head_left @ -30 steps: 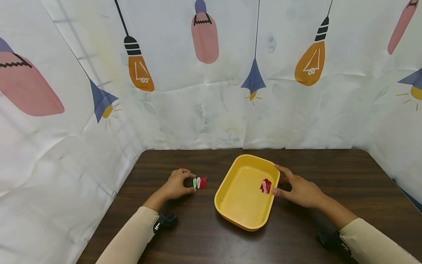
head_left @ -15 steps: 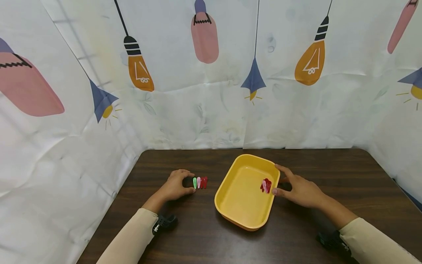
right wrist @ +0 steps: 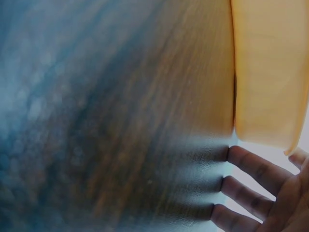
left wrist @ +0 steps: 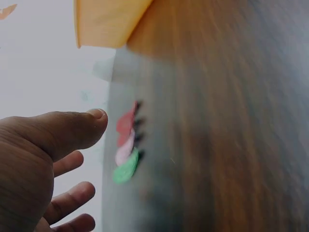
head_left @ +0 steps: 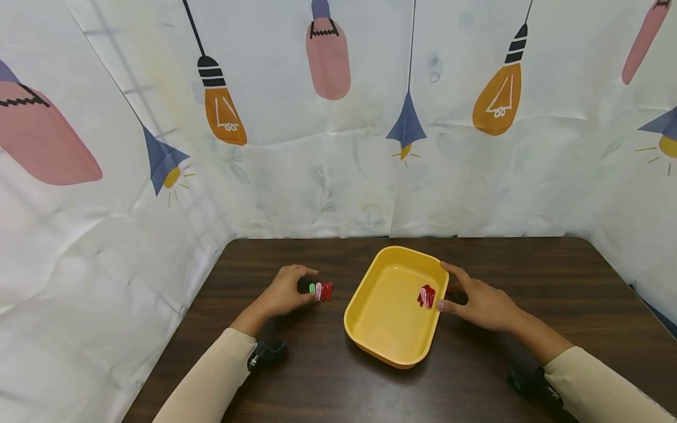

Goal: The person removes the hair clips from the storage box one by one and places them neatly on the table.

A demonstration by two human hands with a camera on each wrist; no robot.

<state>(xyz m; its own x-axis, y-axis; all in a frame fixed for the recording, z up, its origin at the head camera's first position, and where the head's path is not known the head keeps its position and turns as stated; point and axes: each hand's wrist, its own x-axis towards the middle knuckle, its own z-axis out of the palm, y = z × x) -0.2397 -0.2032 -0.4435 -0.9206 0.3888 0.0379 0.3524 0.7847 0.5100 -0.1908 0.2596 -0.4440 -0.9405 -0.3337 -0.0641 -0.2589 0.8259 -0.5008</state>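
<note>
A short row of snap hair clips lies on the table: a green clip (left wrist: 126,167), a pink clip (left wrist: 125,149) and red clips (head_left: 326,291). My left hand (head_left: 285,292) spreads thumb and fingers around the row's left end, and nothing is held in it. In the left wrist view the thumb (left wrist: 72,129) stands apart from the clips. To the right sits a yellow tray (head_left: 388,343), with pink and red hair clips (head_left: 426,296) inside by its right wall. My right hand (head_left: 481,305) rests against that side, its fingertips at the rim and other fingers on the table.
The dark wooden table (head_left: 317,382) runs back to a white printed curtain (head_left: 328,176), which also encloses the left and right sides. Dark wrist straps (head_left: 268,351) sit on both wrists.
My left hand has opened a little wider, its index finger and thumb shifting right over the clip row. The right hand, tray and clips stay where they were.
</note>
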